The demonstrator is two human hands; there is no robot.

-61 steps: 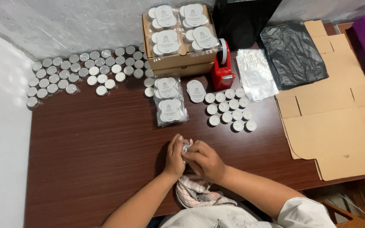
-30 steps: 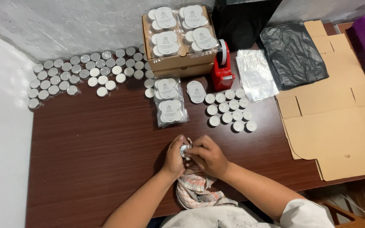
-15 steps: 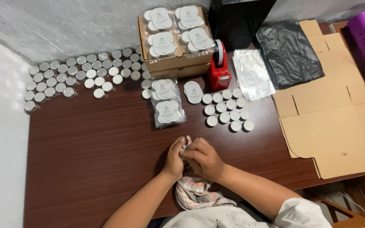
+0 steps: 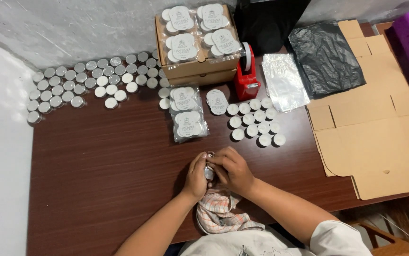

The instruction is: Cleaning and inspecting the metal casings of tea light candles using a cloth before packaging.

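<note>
My left hand (image 4: 196, 178) and my right hand (image 4: 234, 169) are pressed together over the near middle of the dark wooden table (image 4: 100, 166). Between the fingers of both hands sits a small round silver tin (image 4: 209, 171), mostly hidden. Right under the hands lies a crumpled checked cloth (image 4: 218, 213), partly over the table's front edge.
Several small tins (image 4: 255, 122) lie in a cluster ahead of the hands, with many more (image 4: 83, 83) at the far left. Bagged tin packs (image 4: 188, 114), an open carton (image 4: 197, 42) of packs, a red tape dispenser (image 4: 247, 76), clear bags (image 4: 285, 85), a black bag (image 4: 326, 57) and flat cardboard (image 4: 372, 132) fill the right.
Both hands stay clasped around the small tin above the cloth, with the fingers shifting slightly. The camera view has drifted a little.
</note>
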